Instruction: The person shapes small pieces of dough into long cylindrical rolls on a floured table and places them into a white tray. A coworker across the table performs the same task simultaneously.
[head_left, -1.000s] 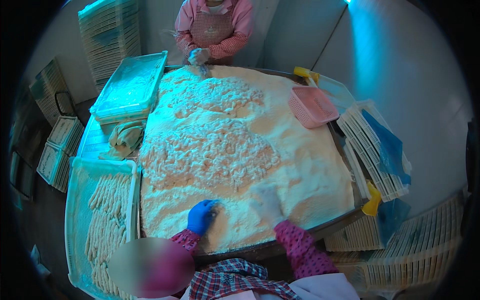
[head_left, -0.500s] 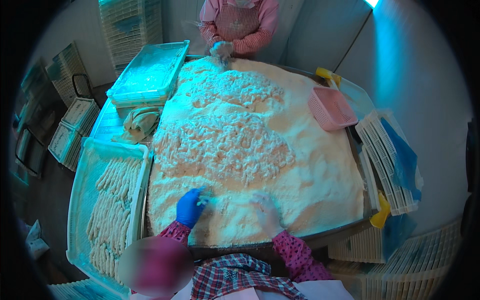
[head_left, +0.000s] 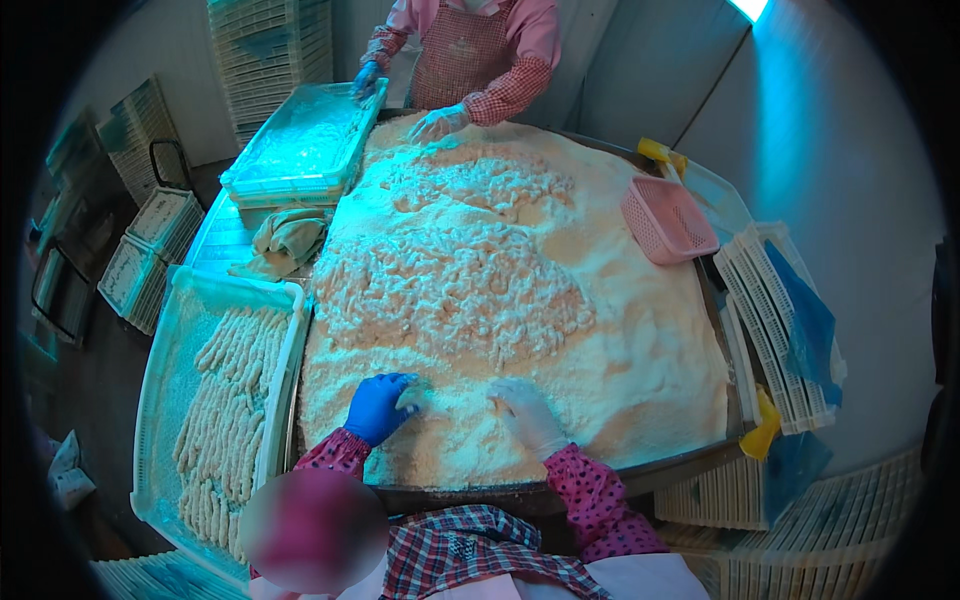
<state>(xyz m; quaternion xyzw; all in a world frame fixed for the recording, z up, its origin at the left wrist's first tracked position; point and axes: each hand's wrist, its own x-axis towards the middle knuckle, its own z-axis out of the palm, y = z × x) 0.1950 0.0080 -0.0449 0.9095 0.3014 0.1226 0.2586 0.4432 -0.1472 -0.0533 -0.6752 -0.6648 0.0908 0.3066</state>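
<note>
My left hand [head_left: 378,408], in a blue glove, lies low over the near part of a wide bed of pale crumbs [head_left: 640,370]. Its fingers curve and the thumb stands apart, with nothing visible between them. My right hand [head_left: 528,415] wears a whitish glove and rests at the crumbs a short way to the right, fingers apart and partly bent. Beyond both hands is a heap of crumb-coated strips [head_left: 450,285], which neither hand touches. Left of my left hand, a white tray [head_left: 150,430] contains rows of coated strips [head_left: 225,400].
A co-worker [head_left: 470,60] stands across the table, one hand on the crumbs, the other at the far-left tray [head_left: 290,185]. A cloth [head_left: 285,242] lies between the trays. At the right edge are a pink basket [head_left: 668,222], stacked white trays [head_left: 770,320] and a yellow object [head_left: 762,422].
The small pale piece at my left fingers no longer shows, and that hand has shifted slightly left. The co-worker's hands, earlier together, have separated, one reaching to the far-left tray.
</note>
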